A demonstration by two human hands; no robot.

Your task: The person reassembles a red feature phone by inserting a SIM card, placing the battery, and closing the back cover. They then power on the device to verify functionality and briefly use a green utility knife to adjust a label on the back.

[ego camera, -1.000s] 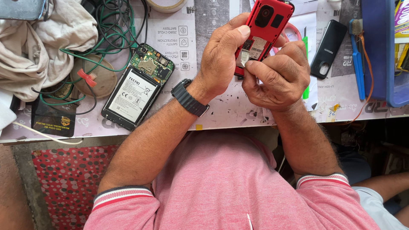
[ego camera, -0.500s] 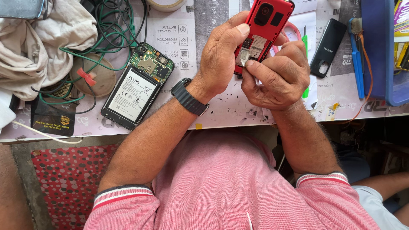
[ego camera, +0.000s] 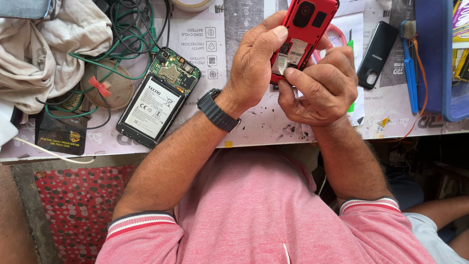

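Here the left hand [ego camera: 256, 68] grips a red phone [ego camera: 304, 29] with its back open. The right hand [ego camera: 322, 85] pinches a small card [ego camera: 282, 63] at its slot

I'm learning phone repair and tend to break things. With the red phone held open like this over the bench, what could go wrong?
The small pale tab pinched by the right hand looks thin; a hard pull might tear it. The red phone is propped only by the left hand above the table, so it could slip. A jerk might also knock the opened smartphone nearby.
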